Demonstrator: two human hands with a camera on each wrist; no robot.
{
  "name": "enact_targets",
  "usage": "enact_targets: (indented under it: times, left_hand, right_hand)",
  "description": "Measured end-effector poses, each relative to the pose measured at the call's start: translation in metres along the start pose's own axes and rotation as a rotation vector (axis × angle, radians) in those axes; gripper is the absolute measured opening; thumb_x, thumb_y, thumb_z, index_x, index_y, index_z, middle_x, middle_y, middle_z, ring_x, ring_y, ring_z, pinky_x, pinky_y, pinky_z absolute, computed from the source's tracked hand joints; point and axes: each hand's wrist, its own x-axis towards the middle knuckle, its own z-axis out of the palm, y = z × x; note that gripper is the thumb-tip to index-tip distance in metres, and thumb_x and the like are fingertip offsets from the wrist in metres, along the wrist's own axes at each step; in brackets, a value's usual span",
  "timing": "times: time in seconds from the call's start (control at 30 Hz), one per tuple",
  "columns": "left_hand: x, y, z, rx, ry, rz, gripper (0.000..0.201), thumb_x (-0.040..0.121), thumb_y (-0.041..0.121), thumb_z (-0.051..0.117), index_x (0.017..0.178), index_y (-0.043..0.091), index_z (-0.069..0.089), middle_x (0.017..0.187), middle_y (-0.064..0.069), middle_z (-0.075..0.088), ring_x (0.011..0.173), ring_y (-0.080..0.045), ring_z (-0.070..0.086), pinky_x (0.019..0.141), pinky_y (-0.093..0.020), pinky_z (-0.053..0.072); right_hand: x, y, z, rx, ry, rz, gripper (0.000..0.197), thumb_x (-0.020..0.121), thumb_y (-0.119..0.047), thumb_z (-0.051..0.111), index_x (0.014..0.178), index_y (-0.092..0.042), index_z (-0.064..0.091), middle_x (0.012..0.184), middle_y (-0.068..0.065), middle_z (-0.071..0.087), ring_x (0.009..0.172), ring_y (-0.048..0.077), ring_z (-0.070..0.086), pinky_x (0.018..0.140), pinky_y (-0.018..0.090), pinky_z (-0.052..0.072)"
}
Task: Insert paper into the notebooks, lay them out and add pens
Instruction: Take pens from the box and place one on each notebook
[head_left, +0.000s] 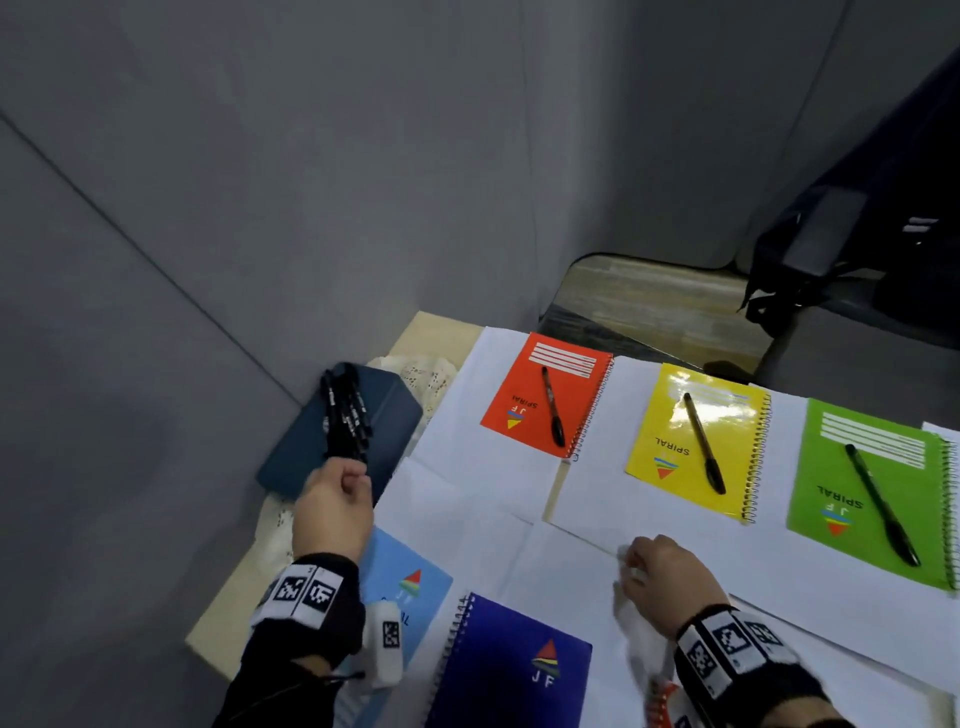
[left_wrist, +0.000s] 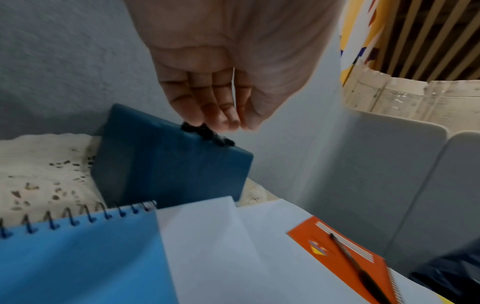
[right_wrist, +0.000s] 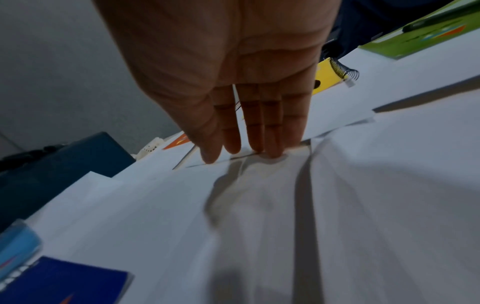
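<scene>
Bundle of slim black plastic pens (head_left: 345, 413), above the dark blue case (head_left: 306, 457): light, stiff, slippery; our left hand (head_left: 332, 501) clenches their lower ends. Right hand (head_left: 660, 577) rests flat-fingered, empty, on white paper sheets (head_left: 467, 519).

right hand (right_wrist: 233, 86), fingers (right_wrist: 270, 131) straight, fingertips touching white paper sheets (right_wrist: 285, 216); yellow notebook (right_wrist: 328, 75) beyond.

Both hands (head_left: 332, 506) (head_left: 657, 574) forward, fingers extended

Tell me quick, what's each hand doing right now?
Left hand: reaching to the bundle of black pens on the dark blue case; whether it grips them cannot be told.
Right hand: open, fingertips pressing on the white paper.
</scene>
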Motion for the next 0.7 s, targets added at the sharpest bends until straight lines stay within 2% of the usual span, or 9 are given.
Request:
enact_targets:
  times: [0.1,0.23,0.33,0.43,0.57,0.7]
  left_hand:
    - [0.021,-0.015,-0.008,-0.015,0.057,-0.061,0.014,0.087,0.006,0.057,0.098,0.01,0.064,0.096,-0.012,0.062,0.078,-0.029,0.057,0.078,-0.033,0.045]
    - [0.046,-0.025,-0.014,-0.069,0.069,-0.136,0.013,0.087,0.007,0.058,0.099,0.009,0.063,0.092,-0.012,0.066,0.083,-0.03,0.061,0.085,-0.033,0.046]
    - [0.058,-0.022,-0.016,-0.088,0.012,-0.154,0.016,0.088,0.011,0.061,0.103,0.006,0.061,0.088,-0.01,0.066,0.083,-0.026,0.059,0.085,-0.031,0.044]
    - [0.065,-0.025,-0.016,-0.101,-0.041,-0.179,0.02,0.089,0.008,0.059,0.108,0.003,0.06,0.092,-0.014,0.068,0.085,-0.026,0.058,0.085,-0.031,0.043]
    - [0.07,-0.036,-0.014,-0.073,-0.063,-0.192,0.024,0.086,0.004,0.057,0.11,0.004,0.061,0.091,-0.014,0.069,0.091,-0.03,0.062,0.084,-0.03,0.044]
    - [0.078,-0.044,-0.014,-0.046,-0.096,-0.203,0.025,0.088,0.007,0.056,0.112,0.004,0.06,0.098,-0.016,0.07,0.1,-0.033,0.061,0.088,-0.033,0.045]
  right_hand:
    - [0.002,-0.007,0.002,-0.013,0.014,0.008,0.008,0.089,-0.024,0.052,0.097,-0.027,0.049,0.098,0.0,0.04,0.102,0.024,0.06,0.076,0.027,0.041]
    - [0.003,-0.011,0.005,-0.052,0.034,0.049,0.017,0.089,-0.022,0.05,0.091,-0.027,0.033,0.096,-0.003,0.034,0.103,0.024,0.058,0.069,0.025,0.036]
    - [0.005,-0.017,0.003,-0.081,0.03,0.077,0.02,0.088,-0.023,0.051,0.091,-0.027,0.031,0.095,-0.003,0.034,0.104,0.022,0.057,0.069,0.025,0.037]
    - [0.006,-0.021,0.002,-0.076,0.026,0.103,0.02,0.088,-0.024,0.051,0.089,-0.027,0.032,0.094,-0.003,0.037,0.104,0.022,0.057,0.073,0.027,0.041]
    - [0.008,-0.022,0.003,-0.062,0.005,0.145,0.032,0.087,-0.027,0.052,0.07,-0.032,0.025,0.091,-0.004,0.038,0.101,0.022,0.058,0.07,0.026,0.038]
    - [0.011,-0.023,0.002,-0.065,0.0,0.174,0.037,0.088,-0.032,0.053,0.067,-0.033,0.023,0.087,-0.004,0.038,0.1,0.022,0.059,0.069,0.026,0.036]
